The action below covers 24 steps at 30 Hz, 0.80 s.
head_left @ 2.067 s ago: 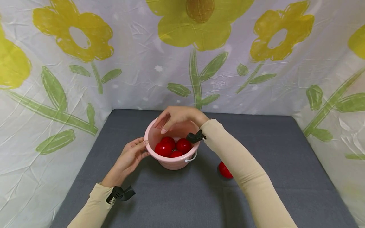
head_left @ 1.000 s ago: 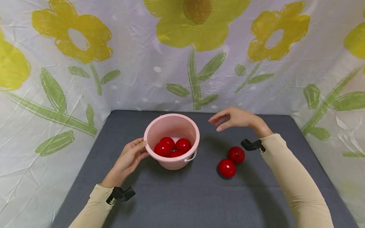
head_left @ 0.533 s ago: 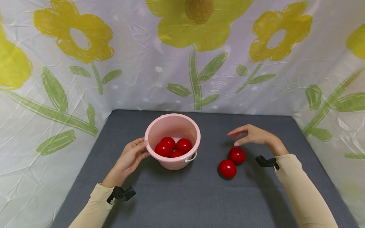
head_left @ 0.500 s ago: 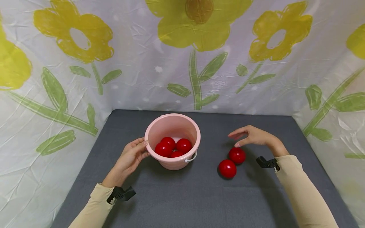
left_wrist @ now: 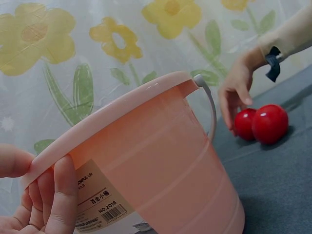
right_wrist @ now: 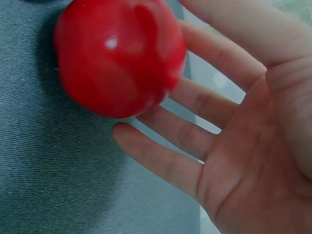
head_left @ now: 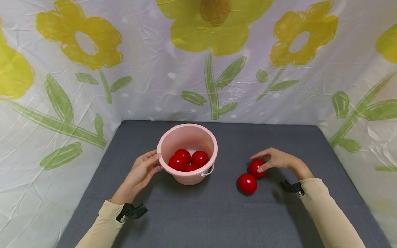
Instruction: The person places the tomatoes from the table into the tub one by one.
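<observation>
A pink bucket [head_left: 187, 177] stands on the dark table, tilted in the left wrist view. My left hand [head_left: 140, 172] grips its rim on the left side, thumb over the edge and fingers beneath. Several glossy red balls [head_left: 178, 162] lie inside. To the right, a farther red ball [right_wrist: 117, 58] sits on the table, its outline slightly lumpy. Around it my right hand [head_left: 279, 161] has its fingers spread, nearly straight, with the thumb on the near side; firm contact is unclear. Touching or very near that one is a closer red ball [head_left: 247, 183].
The bucket's white handle [head_left: 207, 172] hangs down at its right side. A dark grey cloth [head_left: 198, 220] covers the table. Behind and beside it hangs a pale curtain [head_left: 149, 89] with printed yellow flowers. A black strap mount [head_left: 291, 187] sits on the right wrist.
My right hand has left the bucket, moved right and come down around the farther red ball, which the sleeve hid at first. The left hand and bucket have stayed put.
</observation>
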{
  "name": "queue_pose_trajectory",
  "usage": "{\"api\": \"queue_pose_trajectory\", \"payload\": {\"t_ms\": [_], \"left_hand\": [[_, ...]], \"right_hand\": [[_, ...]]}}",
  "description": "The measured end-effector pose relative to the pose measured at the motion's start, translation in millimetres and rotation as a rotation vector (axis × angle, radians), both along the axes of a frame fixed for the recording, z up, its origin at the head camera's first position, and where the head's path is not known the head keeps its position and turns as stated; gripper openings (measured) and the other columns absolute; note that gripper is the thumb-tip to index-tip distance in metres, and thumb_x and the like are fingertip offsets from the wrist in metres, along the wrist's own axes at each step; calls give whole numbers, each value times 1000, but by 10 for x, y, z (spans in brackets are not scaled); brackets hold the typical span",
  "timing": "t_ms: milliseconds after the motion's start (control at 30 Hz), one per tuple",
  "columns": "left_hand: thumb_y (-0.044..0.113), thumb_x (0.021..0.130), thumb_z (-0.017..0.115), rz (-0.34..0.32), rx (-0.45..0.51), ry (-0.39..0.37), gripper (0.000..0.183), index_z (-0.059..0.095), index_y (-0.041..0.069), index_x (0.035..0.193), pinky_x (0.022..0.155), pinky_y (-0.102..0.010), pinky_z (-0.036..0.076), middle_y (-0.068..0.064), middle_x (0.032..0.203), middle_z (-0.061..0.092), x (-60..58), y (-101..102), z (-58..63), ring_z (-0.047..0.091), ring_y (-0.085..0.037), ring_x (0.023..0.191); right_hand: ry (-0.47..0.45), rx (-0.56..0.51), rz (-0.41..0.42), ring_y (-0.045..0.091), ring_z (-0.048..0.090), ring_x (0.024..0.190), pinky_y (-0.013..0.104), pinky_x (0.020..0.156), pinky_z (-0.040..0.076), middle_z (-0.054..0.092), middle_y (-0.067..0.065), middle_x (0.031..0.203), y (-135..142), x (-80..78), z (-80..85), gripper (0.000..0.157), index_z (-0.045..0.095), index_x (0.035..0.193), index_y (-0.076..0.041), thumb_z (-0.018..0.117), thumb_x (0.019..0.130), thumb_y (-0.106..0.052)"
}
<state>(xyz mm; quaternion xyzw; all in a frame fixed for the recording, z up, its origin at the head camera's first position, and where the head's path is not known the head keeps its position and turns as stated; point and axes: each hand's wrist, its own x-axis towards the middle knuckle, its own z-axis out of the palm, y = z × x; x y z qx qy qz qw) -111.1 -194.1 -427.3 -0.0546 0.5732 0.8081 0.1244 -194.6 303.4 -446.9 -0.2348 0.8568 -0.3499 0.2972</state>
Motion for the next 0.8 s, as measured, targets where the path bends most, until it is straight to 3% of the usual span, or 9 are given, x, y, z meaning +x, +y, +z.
{"api": "queue_pose_trajectory", "payload": {"t_ms": [400, 800], "left_hand": [[11, 101, 54, -4, -8, -1, 36, 41, -3, 132, 74, -19, 59, 0, 104, 65, -6, 7, -5, 65, -6, 82], [11, 101, 54, -5, -11, 1, 41, 38, -5, 134, 74, -19, 59, 1, 104, 66, -1, 3, 9, 64, -7, 81]], "right_hand": [[17, 1, 12, 38, 56, 122, 35, 90, 53, 61, 20, 135, -16, -5, -32, 51, 64, 128, -6, 80, 83, -23], [25, 22, 0, 35, 55, 122, 33, 90, 54, 63, 15, 134, -81, -109, 215, 53, 63, 131, -8, 79, 84, -26]]}}
